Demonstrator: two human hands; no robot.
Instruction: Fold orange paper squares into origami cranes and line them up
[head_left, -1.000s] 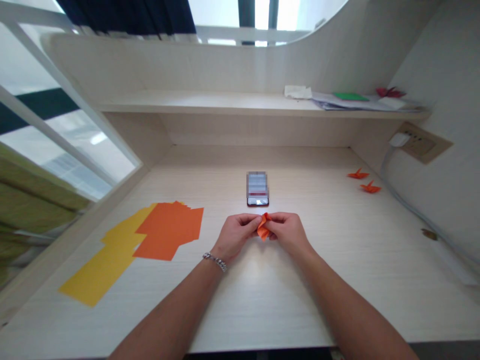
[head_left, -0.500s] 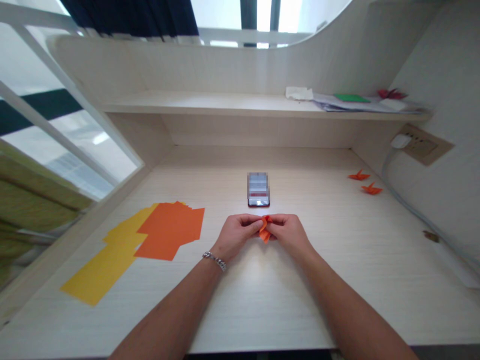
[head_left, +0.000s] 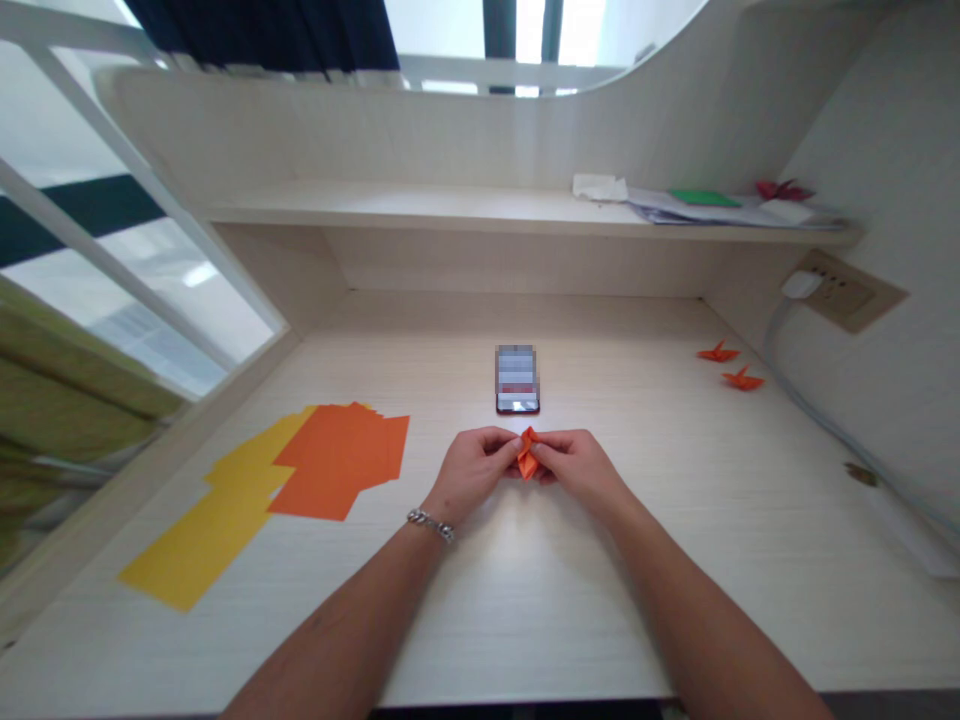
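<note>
Orange folded paper is pinched between the curled left hand and right hand, just above the bench. Loose orange sheets are laid nearby.

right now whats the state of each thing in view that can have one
left hand: pinching the folded orange paper
right hand: pinching the same paper
folded orange paper: folded, held in the air above the desk
phone: lying flat on the desk, screen blurred
orange paper sheets: fanned out, overlapping the yellow ones
yellow paper sheets: fanned out flat
orange paper cranes: two, finished, on the desk
white plug: plugged into the wall socket
</note>
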